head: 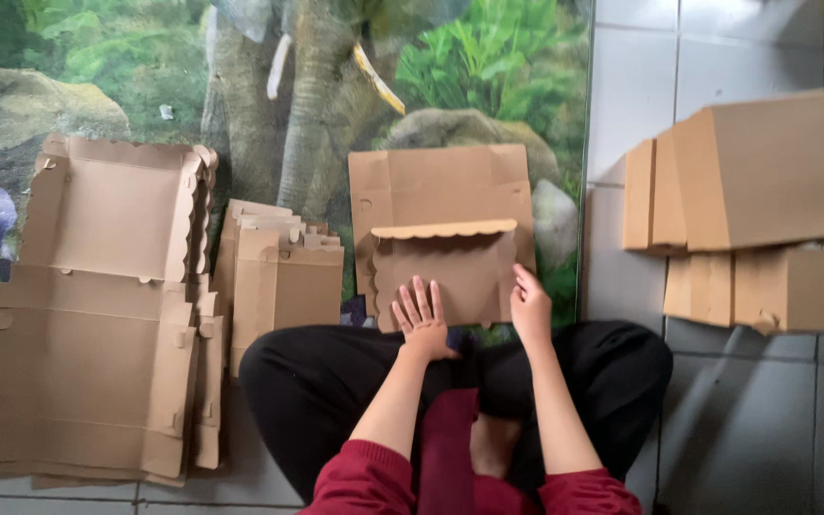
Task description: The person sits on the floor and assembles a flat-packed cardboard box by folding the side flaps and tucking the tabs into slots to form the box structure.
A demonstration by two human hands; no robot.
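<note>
Hands pressed a flat brown cardboard box blank with scalloped flap (442,257) lying on the jungle-print mat (145,57) before crossed legs. Left hand (422,319) lay spread flat on it, grasping nothing; right hand (530,307) pinched its right edge.

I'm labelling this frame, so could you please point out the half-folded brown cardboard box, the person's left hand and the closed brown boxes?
Half-folded brown cardboard box (441,195): head view, rear panel.
Left hand (422,319): head view, back of hand.
Closed brown boxes (774,167): head view, top box's face.

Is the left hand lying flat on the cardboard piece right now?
Yes, the left hand lies palm down with fingers spread on the cardboard piece, while the right hand grips its right edge.
</note>
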